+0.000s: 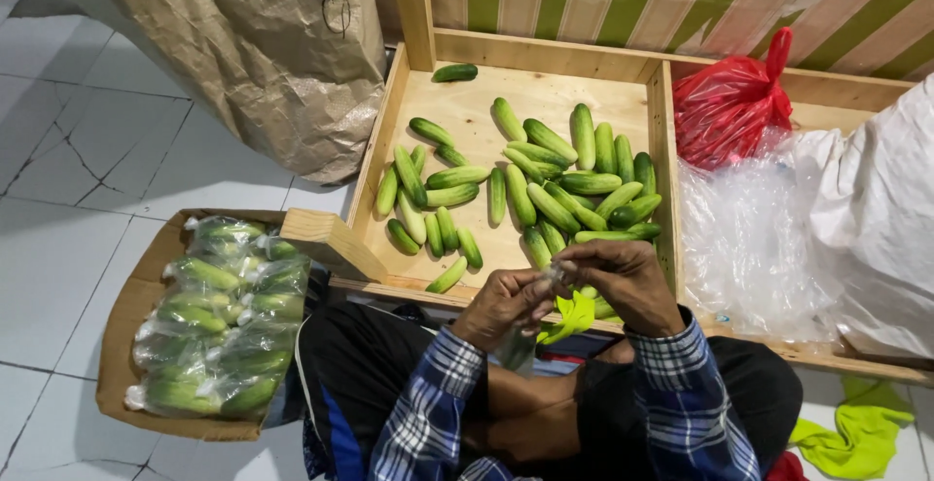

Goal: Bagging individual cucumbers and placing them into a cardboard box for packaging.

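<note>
My left hand (501, 304) and my right hand (626, 282) meet over my lap, just in front of a wooden tray (457, 121). Both pinch the twisted neck of a clear plastic bag (556, 272). A bit of yellow-green band or cloth (574, 314) hangs beneath my fingers. The bag's body is mostly hidden behind my hands. Several loose green cucumbers (545, 175) lie scattered in the tray beyond my hands.
A cardboard box (126, 316) on the left holds several clear bags of cucumbers (224, 316). Brown paper sack (263, 53) at back left. Red plastic bag (730, 102), clear plastic bags (744, 238) and a white sack (876, 209) fill the right compartment. Yellow-green cloth (856, 432) lies on the tiled floor.
</note>
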